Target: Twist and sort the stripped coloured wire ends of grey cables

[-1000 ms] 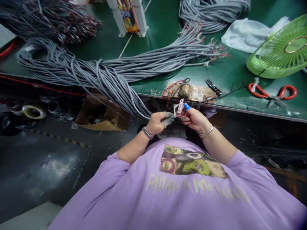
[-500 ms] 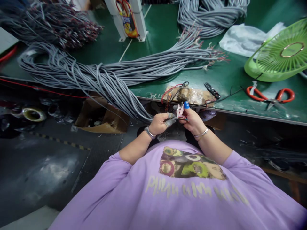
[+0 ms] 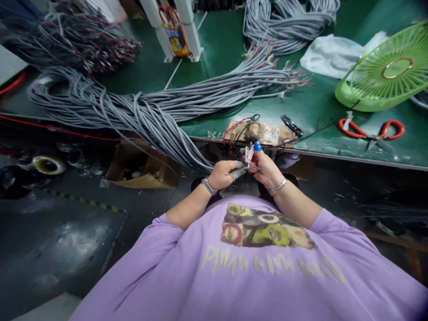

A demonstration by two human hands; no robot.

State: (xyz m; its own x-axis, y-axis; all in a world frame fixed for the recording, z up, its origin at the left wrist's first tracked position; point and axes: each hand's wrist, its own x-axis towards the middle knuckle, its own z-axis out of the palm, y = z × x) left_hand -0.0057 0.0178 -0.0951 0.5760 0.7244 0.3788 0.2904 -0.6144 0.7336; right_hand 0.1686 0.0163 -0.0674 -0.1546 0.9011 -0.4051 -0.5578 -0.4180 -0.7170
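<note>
My left hand (image 3: 223, 174), with grey finger cots, is closed on the end of a grey cable (image 3: 187, 154) that runs down from the big bundle (image 3: 143, 107) on the green bench (image 3: 301, 104). Its coloured wire ends (image 3: 256, 167) stick out toward my right hand (image 3: 265, 167). That hand, with a blue cot on the forefinger, pinches a small pink cutter (image 3: 249, 154) at those wire ends. Both hands are held together just below the bench's front edge, over my lap.
On the bench lie red-handled scissors (image 3: 371, 129), a green fan (image 3: 384, 73), a plastic bag (image 3: 329, 49), a taped block with wires (image 3: 257, 131), a black clip tool (image 3: 292, 125) and more cable bundles (image 3: 287, 20). A cardboard box (image 3: 143, 165) and tape roll (image 3: 49, 165) lie below left.
Both hands have stayed together and drifted slightly left and up. The pink cutter has dropped lower in the right hand's pinch, closer to the wire ends.
</note>
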